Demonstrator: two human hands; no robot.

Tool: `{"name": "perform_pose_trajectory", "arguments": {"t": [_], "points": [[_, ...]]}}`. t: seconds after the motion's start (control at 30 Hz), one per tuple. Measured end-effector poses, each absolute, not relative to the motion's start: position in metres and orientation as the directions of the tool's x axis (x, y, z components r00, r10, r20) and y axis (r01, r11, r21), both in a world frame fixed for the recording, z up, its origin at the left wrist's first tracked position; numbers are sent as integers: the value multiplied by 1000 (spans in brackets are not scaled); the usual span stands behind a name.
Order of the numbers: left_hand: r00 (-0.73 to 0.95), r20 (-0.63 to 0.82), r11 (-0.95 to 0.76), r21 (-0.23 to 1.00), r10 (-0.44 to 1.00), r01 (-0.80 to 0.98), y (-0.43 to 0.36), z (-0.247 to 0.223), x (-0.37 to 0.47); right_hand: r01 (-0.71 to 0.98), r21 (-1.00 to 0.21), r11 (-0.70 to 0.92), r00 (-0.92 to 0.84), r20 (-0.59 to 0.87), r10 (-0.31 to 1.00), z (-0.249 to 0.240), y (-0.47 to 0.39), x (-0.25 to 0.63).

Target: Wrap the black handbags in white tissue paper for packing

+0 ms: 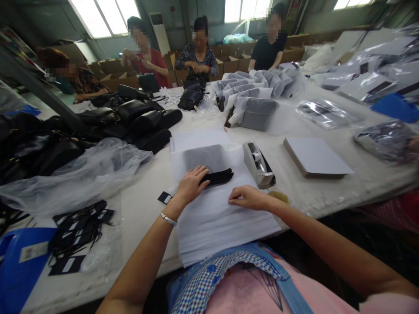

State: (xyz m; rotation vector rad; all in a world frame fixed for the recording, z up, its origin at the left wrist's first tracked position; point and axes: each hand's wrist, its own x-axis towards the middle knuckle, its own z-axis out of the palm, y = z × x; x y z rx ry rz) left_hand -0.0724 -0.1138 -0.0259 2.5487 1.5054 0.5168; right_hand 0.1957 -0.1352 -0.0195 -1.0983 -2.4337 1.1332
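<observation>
My left hand (pixel 193 185) lies flat, fingers stretched, on a black bag (pixel 221 177) partly covered by thin white paper. The bag's grey shape shows through the sheet behind my fingers, and its dark edge is bare. My right hand (pixel 250 197) is closed in a pinch low over the white paper sheets (pixel 225 231); whether a paper edge is in it I cannot make out. A small black tag (pixel 164 197) sticks out beside my left wrist. Just right of the bag stands a tape dispenser (pixel 258 165).
Black bags (pixel 144 120) and clear plastic (pixel 81 174) pile up at left, near black tags (pixel 78 231) and a blue container (pixel 22 266). Wrapped bags (pixel 258 113) stand ahead. A card stack (pixel 317 157) lies at right. Several people work across the table.
</observation>
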Motion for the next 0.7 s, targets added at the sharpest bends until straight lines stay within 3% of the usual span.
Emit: {"name": "perform_pose_trajectory", "arguments": {"t": [0.2,0.37,0.5,0.6,0.7], "points": [[495,-18,-446,407,869,797,-99,15,-79,593,-693,410,-557,15,831,15,-94,183],[552,-84,-485,381,830,787,-91,42,-83,681,-577,451,-520,54,853,33,-53,170],[453,-41,-429,252,891,867,-95,34,-74,812,-324,485,-442,201,874,45,-62,163],[425,11,-417,216,905,883,-98,20,-69,792,-130,597,-514,386,766,45,-83,158],[444,63,-448,190,894,874,-101,7,-69,707,-23,707,-634,425,647,31,-89,155]]}}
